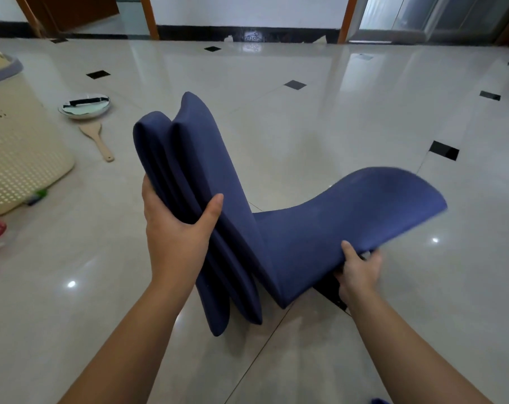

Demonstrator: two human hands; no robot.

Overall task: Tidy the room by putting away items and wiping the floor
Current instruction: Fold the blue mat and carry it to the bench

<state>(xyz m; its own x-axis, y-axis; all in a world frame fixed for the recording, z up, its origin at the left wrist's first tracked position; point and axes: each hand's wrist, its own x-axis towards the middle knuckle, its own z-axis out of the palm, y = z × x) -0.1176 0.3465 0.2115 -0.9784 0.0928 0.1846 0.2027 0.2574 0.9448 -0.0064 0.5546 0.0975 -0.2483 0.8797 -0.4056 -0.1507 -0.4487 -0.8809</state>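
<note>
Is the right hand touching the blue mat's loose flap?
Touching. Head view: the right hand pinches the loose flap of the blue mat, thumb on top, fingers beneath.

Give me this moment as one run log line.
blue mat: partly folded | left hand: grips folded layers upright | right hand: holds edge of loose flap | nearby: laundry basket, wooden spatula, dish

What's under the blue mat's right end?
The right hand grips its edge, fingers curled underneath. Part of a black tile shows below the mat; the rest is covered.
</note>
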